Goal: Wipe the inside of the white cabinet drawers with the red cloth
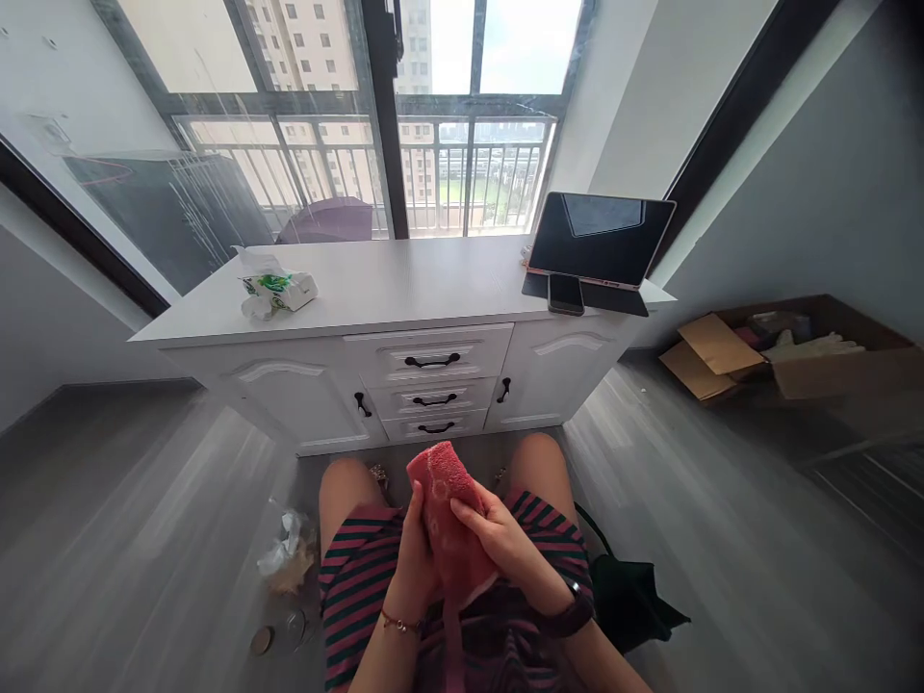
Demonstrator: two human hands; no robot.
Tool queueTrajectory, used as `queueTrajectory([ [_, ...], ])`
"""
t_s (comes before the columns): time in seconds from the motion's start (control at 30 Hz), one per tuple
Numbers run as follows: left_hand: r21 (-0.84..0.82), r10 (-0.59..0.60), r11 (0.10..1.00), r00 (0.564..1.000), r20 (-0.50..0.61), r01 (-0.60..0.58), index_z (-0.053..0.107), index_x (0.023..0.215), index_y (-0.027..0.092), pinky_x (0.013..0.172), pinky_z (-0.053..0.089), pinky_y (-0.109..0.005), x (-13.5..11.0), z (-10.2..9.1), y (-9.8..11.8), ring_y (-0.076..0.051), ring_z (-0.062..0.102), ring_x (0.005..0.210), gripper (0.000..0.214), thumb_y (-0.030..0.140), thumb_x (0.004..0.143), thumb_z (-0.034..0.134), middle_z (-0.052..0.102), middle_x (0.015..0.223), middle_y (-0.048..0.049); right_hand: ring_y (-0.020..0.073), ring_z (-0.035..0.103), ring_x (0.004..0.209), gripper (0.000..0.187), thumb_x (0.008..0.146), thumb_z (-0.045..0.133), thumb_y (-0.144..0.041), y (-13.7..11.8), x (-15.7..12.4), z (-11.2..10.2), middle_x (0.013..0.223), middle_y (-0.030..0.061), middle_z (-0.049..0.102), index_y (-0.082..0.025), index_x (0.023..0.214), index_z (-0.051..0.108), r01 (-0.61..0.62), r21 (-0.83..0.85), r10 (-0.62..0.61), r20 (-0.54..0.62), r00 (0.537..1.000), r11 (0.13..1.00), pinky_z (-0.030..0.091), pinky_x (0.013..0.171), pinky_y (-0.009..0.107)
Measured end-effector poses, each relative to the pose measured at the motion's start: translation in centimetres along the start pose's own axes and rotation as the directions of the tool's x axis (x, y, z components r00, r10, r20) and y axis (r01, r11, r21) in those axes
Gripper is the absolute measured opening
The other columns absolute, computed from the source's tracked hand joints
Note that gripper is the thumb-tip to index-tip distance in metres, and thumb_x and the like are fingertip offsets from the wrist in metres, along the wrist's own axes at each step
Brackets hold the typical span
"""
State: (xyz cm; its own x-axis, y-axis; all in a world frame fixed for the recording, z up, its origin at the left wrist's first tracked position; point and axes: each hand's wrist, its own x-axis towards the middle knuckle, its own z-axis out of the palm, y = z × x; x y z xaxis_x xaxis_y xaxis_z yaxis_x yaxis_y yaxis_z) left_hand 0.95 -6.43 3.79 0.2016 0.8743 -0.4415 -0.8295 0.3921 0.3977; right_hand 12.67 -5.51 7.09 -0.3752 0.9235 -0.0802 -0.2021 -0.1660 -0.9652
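Note:
A folded red cloth (453, 525) with a fuzzy, towel-like top edge is held upright above my lap. My left hand (417, 553) grips its left side, thumb pointing up along the edge. On the other side, my right hand (500, 537) pinches the cloth with the thumb lying across its front. The fingers behind the cloth are hidden. A reddish strip hangs below it over my dark clothing; I cannot tell whether it belongs to the cloth.
Ahead stands a white cabinet (390, 298) bearing a tissue pack (289, 291), a tablet (601, 239) and a phone (565, 295). An open cardboard box (844, 371) sits at right. By my legs are a dark green bag (628, 602), crumpled plastic (287, 544) and a round lid (262, 640).

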Motion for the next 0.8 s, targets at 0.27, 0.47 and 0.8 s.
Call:
queueTrajectory([
  [0.27,0.047,0.164,0.986,0.974,-0.155,-0.158,0.069,0.099,0.019,0.087,0.054,-0.036,-0.3,-0.2,-0.2,-0.022,0.071,0.082,0.038,0.028,0.063,0.078,0.075,0.092,-0.0054,0.0205,0.059,0.106,0.034,0.084,0.062,-0.036,0.9,0.3,-1.0,0.110,0.0020,0.065,-0.024,0.115,0.059,0.016,-0.068,-0.019,-0.042,0.999,0.998,0.046,0.097,0.035],
  [0.47,0.273,0.277,0.940,0.926,-0.255,-0.205,0.053,0.128,0.021,0.105,0.043,-0.041,-0.1,-0.3,-0.1,-0.027,0.054,0.124,0.056,0.045,0.079,0.066,0.058,0.136,-0.0093,0.0190,0.059,0.102,0.025,0.086,0.059,-0.037,-0.2,0.0,-1.1,0.108,0.0011,0.065,-0.024,0.108,0.059,0.078,-0.042,-0.085,-0.192,0.978,0.996,0.046,0.094,0.031],
  [0.8,0.033,0.099,0.995,0.981,-0.164,-0.095,0.070,0.105,0.019,0.101,0.047,-0.037,-2.3,1.9,-0.7,-0.025,0.062,0.114,0.035,0.044,0.083,0.060,0.071,0.115,-0.0076,0.0191,0.060,0.102,0.027,0.090,0.053,-0.039,-0.1,-0.3,0.6,0.109,0.0012,0.065,-0.026,0.113,0.058,0.125,-0.161,-0.148,-0.144,0.978,0.979,0.047,0.092,0.031],
])
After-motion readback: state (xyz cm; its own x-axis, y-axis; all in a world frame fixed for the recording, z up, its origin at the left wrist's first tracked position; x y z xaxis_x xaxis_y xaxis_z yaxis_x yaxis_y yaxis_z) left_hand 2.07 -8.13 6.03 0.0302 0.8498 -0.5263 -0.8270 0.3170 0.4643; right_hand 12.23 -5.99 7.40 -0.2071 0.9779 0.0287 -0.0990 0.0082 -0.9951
